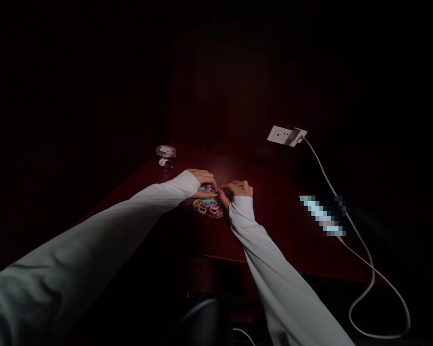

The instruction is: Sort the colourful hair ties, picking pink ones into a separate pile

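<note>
A loose pile of small coloured hair ties (213,210) in yellow, pink, purple and green lies on the dark red table. Over the pile, my left hand (204,181) is closed in a pinch, thumb toward the front. My right hand (236,188) meets it from the other side, its thumb and forefinger pinched together too. Between the fingertips of both hands is a tiny pinkish-purple bit that looks like a hair tie; its shape is mostly hidden. Part of the pile is covered by my hands.
A clear jar (166,166) with a pink-patterned lid stands at the table's back left. On the right lies a blurred-out bright device (321,216), with a white cable (368,259) looping past the table edge. A charger (298,136) sits in the wall socket (278,135).
</note>
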The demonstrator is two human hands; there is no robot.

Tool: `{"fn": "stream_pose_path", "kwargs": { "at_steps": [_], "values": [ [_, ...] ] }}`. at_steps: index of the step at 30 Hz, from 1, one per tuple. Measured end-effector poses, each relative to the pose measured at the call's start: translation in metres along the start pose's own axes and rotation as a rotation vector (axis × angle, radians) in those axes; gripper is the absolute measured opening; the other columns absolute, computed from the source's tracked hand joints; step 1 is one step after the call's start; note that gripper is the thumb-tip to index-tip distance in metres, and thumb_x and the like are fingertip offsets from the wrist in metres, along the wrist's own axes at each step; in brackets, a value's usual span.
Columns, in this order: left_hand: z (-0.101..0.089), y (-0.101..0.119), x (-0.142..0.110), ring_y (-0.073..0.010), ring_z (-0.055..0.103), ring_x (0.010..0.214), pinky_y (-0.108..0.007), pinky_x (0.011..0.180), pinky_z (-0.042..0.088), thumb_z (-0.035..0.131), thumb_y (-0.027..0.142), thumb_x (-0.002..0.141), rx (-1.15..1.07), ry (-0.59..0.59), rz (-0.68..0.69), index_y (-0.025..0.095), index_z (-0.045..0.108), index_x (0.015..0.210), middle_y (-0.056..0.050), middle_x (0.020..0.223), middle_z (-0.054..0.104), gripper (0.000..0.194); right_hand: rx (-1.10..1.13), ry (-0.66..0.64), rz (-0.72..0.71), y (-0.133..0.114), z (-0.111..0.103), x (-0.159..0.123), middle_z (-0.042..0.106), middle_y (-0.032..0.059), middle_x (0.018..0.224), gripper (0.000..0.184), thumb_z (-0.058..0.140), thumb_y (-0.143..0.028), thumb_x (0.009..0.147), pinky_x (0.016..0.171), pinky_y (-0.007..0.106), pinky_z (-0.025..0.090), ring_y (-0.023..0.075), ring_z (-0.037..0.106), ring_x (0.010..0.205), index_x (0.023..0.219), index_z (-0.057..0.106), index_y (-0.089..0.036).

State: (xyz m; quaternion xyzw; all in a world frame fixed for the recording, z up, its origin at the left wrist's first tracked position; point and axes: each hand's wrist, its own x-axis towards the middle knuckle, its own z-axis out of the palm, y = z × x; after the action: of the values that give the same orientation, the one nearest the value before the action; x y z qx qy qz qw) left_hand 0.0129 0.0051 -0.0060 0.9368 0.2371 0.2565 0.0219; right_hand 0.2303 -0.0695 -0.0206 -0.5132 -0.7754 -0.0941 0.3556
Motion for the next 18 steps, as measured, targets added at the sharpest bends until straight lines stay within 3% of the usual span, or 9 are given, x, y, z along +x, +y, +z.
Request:
{"fn": "stream_pose_path", "kwargs": {
  "at_steps": [9, 18],
  "values": [
    [-0.0017, -0.0007, -0.0019, -0.0173, 0.061, 0.078, -0.027, 0.076, 0.044, 0.062, 0.035, 0.098, 0.001, 0.012, 0.013, 0.020, 0.078, 0.090, -0.002, 0.077, 0.068, 0.024, 0.023, -0.024, 0.036, -0.0006, 0.0000, 0.0005, 0.073, 0.0068, 0.093, 0.017, 0.068, -0.037, 0.100, 0.093, 0.040, 0.037, 0.0273, 0.055, 0.099, 0.102, 0.083, -0.028],
    [-0.0031, -0.0013, -0.0029, -0.0157, 0.059, 0.074, -0.027, 0.079, 0.045, 0.061, 0.029, 0.095, 0.013, 0.044, 0.039, 0.020, 0.073, 0.084, 0.000, 0.074, 0.066, 0.018, -0.021, 0.009, 0.058, -0.0061, -0.0049, -0.0072, 0.072, 0.0082, 0.095, 0.026, 0.057, -0.036, 0.107, 0.097, 0.040, 0.038, 0.0275, 0.055, 0.105, 0.108, 0.082, -0.028]
  ]
}}
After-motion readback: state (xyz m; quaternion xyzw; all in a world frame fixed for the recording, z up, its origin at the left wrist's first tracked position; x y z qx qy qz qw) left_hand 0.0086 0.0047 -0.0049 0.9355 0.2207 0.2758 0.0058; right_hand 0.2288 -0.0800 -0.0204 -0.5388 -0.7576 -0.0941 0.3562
